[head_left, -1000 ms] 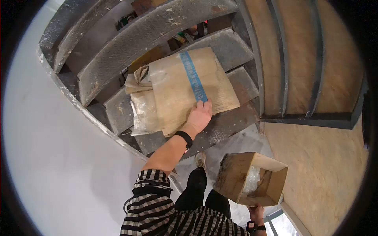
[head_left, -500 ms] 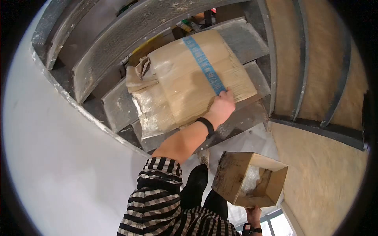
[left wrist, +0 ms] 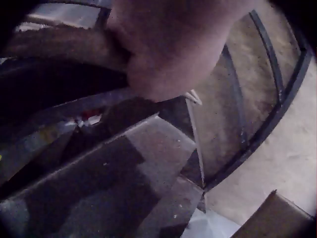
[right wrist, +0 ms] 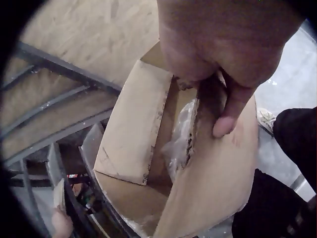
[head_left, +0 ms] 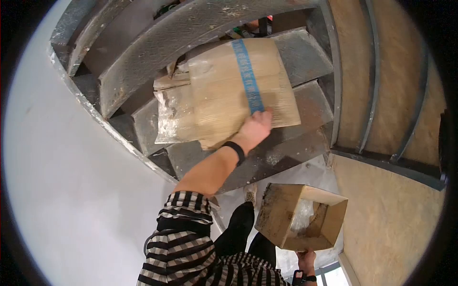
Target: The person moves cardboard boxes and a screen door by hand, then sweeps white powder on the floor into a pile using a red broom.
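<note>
In the head view, my left hand (head_left: pixel 256 127) grips the near edge of a flattened cardboard box (head_left: pixel 210 100) with a strip of blue printed tape (head_left: pixel 247 71) across it. The cardboard spans several dark stair treads; torn, whitish-coated layers stick out at its left end. My left wrist view shows the left hand (left wrist: pixel 171 54) from close up, the cardboard edge-on above the treads. Lower right, my right hand (head_left: pixel 307 260) holds an open cardboard box (head_left: pixel 281 214) by its rim. In the right wrist view, the thumb lies outside the box wall (right wrist: pixel 213 173), and clear plastic (right wrist: pixel 181 144) shows inside.
Paint-spattered dark stair treads (head_left: pixel 305 57) curve around the cardboard, with small items seen through the gaps. A white wall (head_left: pixel 86 190) stands at left. Wooden panels with dark ribs (head_left: pixel 353 71) rise at right. A shoe (head_left: pixel 250 191) stands below the lowest tread.
The left hand and flattened cardboard shifted right, then back a little left, and the cardboard's tilt changed. The head view moved too. The right hand keeps the box nearly in place.
</note>
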`<state>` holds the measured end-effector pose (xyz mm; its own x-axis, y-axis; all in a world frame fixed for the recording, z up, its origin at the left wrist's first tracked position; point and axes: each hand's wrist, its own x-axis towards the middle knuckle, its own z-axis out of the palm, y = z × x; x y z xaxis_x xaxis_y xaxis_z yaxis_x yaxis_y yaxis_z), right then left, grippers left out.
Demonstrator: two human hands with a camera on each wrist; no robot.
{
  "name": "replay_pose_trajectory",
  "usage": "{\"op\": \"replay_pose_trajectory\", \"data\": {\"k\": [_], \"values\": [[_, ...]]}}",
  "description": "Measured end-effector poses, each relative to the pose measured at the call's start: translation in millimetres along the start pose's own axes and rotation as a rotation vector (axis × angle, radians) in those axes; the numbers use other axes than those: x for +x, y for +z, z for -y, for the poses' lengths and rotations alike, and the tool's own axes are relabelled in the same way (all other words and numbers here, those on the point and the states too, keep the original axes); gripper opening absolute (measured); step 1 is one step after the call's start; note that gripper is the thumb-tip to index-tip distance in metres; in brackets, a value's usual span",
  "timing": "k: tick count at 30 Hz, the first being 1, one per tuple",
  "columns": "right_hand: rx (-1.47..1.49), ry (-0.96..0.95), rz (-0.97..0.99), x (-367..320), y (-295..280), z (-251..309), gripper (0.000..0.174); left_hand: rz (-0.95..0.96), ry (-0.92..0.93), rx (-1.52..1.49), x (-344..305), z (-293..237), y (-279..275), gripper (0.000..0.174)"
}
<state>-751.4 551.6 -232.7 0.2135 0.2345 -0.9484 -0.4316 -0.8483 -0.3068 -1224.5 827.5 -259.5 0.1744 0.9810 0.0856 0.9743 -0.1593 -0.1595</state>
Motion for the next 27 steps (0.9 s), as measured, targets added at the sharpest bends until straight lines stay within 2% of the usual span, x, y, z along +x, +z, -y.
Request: {"op": "replay_pose_trajectory", "data": {"k": [1,3,5,6,8,9,11,12,13,14,15,16,17,18,19,20,21,22,23,24,25,27], "values": [[-0.281,-0.186,0.066,5,-12,-4,0.026,0.024,-0.02,-0.021,-7,4,4,0.049],[-0.561,-0.355,0.129,15,-32,-11,0.027,0.017,-0.021,0.034,-18,13,7,0.049],[-0.839,-0.414,0.12,25,-43,-11,0.031,0.007,-0.022,0.093,-19,25,16,0.048],[-0.839,-0.404,0.115,25,-48,-14,0.031,-0.001,-0.105,0.108,-14,34,24,0.048],[-1.146,-0.603,0.087,8,-26,-1,0.044,-0.012,-0.236,0.121,1,58,35,0.048],[-1.14,-0.606,0.079,4,-17,3,0.044,-0.021,-0.28,0.116,11,75,37,0.049],[-1.221,-0.653,0.028,-3,-8,7,0.028,0.106,-0.757,-0.106,33,129,26,0.05],[-1.223,-0.647,0.013,-6,-1,9,0.028,0.053,-0.827,0.125,32,154,30,0.053],[-1.081,-0.582,0.002,-11,6,10,0.028,0.0,-0.884,0.36,31,168,33,0.057],[-0.941,-0.516,0.002,-16,8,9,0.027,0.011,-0.875,0.36,26,165,25,0.057],[-0.938,-0.512,0.012,-13,5,5,0.027,0.008,-0.769,0.295,15,164,12,0.064],[-0.566,-0.35,0.004,-5,2,1,0.028,-0.004,-0.667,0.234,4,162,-6,0.07],[-0.38,-0.268,0.014,2,-4,-2,0.028,-0.011,-0.646,0.089,-16,153,-11,0.08],[-0.191,-0.189,0.009,10,-11,-6,0.029,0.03,-0.662,0.008,-41,141,-14,0.075],[-0.335,-0.25,0.046,17,-22,-8,0.027,-0.068,-0.599,-0.105,-73,133,-12,0.071],[-0.408,-0.287,0.069,16,-22,-5,0.026,-0.055,-0.675,-0.146,-103,121,-11,0.046],[-0.479,-0.327,0.091,15,-21,-1,0.026,0.112,-0.692,-0.226,-142,118,-2,0.022],[-0.185,-0.149,0.07,11,-16,5,0.027,0.25,-0.861,-0.23,-171,102,-10,0.021],[0.106,0.034,0.05,6,-8,14,0.028,0.213,-0.865,-0.255,-205,91,-13,0.024],[0.104,0.033,0.053,6,-8,18,0.028,0.307,-0.936,-0.274,-236,75,-21,0.025],[-0.306,-0.257,0.121,0,-6,21,0.03,0.413,-0.999,-0.296,-258,65,-31,0.025],[-1.028,-0.565,0.145,-22,-7,28,0.034,0.425,-1.035,-0.289,-300,42,-40,0.026]]}}
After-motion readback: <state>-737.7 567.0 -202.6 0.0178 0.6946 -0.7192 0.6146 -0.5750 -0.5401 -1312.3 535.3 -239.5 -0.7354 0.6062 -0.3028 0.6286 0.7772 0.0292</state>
